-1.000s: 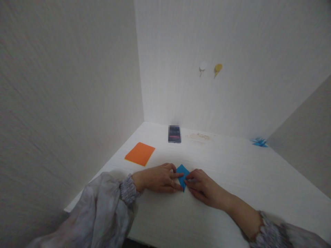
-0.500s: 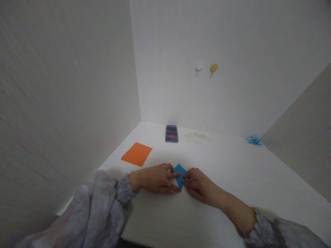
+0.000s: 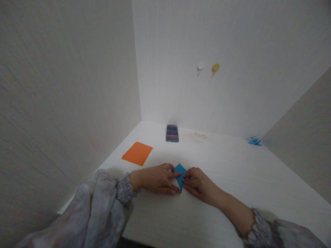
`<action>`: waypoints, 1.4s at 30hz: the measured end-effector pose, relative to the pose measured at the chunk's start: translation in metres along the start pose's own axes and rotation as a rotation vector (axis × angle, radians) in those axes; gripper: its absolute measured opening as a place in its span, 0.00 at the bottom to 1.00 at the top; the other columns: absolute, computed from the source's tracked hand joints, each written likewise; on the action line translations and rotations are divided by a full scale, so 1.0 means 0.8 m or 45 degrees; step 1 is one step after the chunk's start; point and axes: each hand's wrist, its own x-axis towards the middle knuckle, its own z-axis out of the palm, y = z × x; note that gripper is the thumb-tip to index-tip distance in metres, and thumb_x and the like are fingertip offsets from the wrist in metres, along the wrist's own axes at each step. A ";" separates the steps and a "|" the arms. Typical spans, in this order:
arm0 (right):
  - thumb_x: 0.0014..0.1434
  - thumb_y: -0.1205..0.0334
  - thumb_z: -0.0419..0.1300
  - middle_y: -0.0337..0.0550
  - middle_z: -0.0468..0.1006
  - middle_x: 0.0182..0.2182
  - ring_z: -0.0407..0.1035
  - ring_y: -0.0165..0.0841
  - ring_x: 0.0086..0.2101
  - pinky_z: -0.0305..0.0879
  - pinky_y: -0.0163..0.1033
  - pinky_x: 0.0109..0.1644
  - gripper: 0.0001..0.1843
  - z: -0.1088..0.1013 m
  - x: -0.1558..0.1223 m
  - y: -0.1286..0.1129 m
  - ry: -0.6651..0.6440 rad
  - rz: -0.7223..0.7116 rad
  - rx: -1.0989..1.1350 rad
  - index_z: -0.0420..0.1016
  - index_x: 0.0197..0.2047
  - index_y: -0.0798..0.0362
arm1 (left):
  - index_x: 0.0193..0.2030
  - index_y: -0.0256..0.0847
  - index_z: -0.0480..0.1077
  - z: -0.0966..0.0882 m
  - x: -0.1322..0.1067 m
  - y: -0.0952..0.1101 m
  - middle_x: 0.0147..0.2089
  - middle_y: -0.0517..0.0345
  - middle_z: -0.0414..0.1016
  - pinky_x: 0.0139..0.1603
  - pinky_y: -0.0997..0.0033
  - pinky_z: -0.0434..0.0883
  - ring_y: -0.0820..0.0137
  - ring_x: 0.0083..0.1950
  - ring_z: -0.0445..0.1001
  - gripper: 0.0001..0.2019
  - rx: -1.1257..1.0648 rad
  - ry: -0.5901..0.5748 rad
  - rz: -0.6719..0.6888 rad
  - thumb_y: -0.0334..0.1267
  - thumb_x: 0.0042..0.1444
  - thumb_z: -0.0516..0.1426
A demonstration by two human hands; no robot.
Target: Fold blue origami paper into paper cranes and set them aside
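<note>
A small blue folded paper [image 3: 180, 171], kite-shaped, lies flat on the white table [image 3: 232, 172] between my hands. My left hand [image 3: 157, 178] lies on the table at its left side, fingers pressed down on the paper's left edge, a ring on one finger. My right hand [image 3: 200, 186] comes in from the right, fingertips pinched on the paper's right edge. Part of the paper is hidden under my fingers.
An orange paper square [image 3: 137, 153] lies at the left. A small dark box [image 3: 172, 133] stands near the back wall. A blue folded paper figure [image 3: 254, 141] sits at the far right corner. Two pins [image 3: 208, 67] stick in the back wall. Walls close in on three sides.
Both hands stay on the blue paper, with only slight finger shifts. The view has drifted a little.
</note>
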 end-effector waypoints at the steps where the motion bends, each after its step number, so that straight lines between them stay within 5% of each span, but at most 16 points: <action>1: 0.57 0.62 0.52 0.46 0.69 0.34 0.62 0.34 0.37 0.57 0.41 0.41 0.09 0.000 0.000 0.000 0.003 -0.001 0.005 0.73 0.38 0.52 | 0.47 0.53 0.67 -0.001 0.000 0.000 0.57 0.58 0.60 0.54 0.61 0.55 0.62 0.52 0.58 0.13 -0.013 -0.012 -0.010 0.45 0.57 0.48; 13: 0.57 0.64 0.51 0.45 0.69 0.35 0.62 0.34 0.37 0.57 0.41 0.41 0.09 -0.002 0.003 -0.005 -0.013 0.005 0.074 0.72 0.37 0.53 | 0.57 0.46 0.57 0.001 0.002 -0.004 0.53 0.56 0.65 0.54 0.67 0.55 0.69 0.49 0.61 0.18 -0.134 -0.003 -0.107 0.41 0.61 0.42; 27: 0.54 0.61 0.57 0.43 0.69 0.34 0.64 0.33 0.36 0.60 0.40 0.40 0.06 0.007 0.007 0.004 0.083 0.130 0.243 0.74 0.32 0.51 | 0.51 0.47 0.64 0.000 0.001 0.000 0.53 0.50 0.64 0.49 0.63 0.58 0.63 0.46 0.61 0.17 0.144 0.042 0.082 0.46 0.57 0.46; 42: 0.50 0.65 0.60 0.40 0.69 0.32 0.65 0.29 0.32 0.62 0.35 0.36 0.03 0.014 0.017 0.009 0.172 0.272 0.546 0.73 0.26 0.52 | 0.49 0.48 0.66 0.002 0.003 0.001 0.52 0.51 0.62 0.47 0.62 0.59 0.62 0.46 0.60 0.17 0.200 0.020 0.059 0.47 0.58 0.45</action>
